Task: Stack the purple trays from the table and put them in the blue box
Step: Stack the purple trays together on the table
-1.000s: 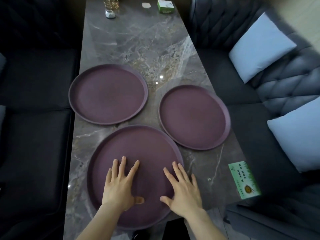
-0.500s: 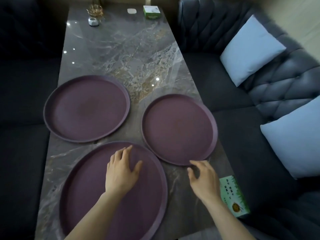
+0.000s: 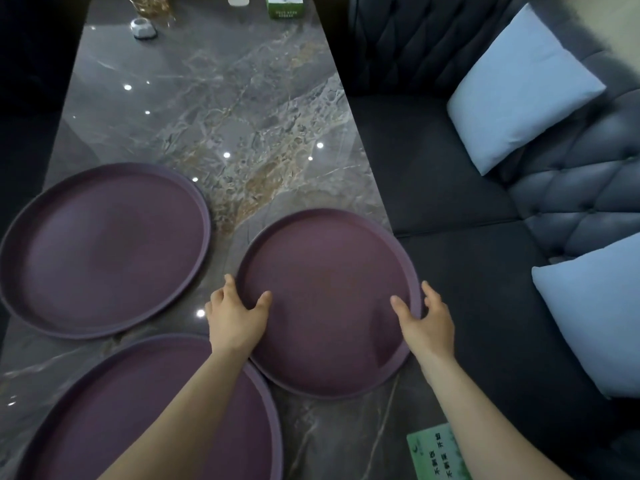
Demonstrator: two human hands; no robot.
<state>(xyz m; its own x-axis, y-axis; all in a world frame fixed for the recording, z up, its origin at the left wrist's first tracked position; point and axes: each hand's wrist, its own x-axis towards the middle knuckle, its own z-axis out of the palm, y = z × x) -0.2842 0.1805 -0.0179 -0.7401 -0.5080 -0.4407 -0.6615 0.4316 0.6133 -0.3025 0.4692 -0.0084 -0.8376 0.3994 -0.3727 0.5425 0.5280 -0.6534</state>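
Three round purple trays lie on the marble table (image 3: 214,98). The right tray (image 3: 329,271) is the smallest. My left hand (image 3: 237,315) grips its left rim, thumb inside the tray and fingers outside. On the opposite rim sits my right hand (image 3: 427,320), held the same way. The tray's near edge overlaps the rim of the near tray (image 3: 104,410), which lies under my left forearm. A third tray (image 3: 104,247) rests flat at the left. No blue box is in view.
A green packet (image 3: 438,452) lies at the table's near right corner. At the far end stand a green box (image 3: 285,6), a small white object (image 3: 142,29) and a white pad (image 3: 239,0). A dark tufted sofa (image 3: 485,237) with two pale blue cushions runs along the right.
Both hands left the near tray and moved forward and right onto the right tray's rims. The camera view shifted right and closer.
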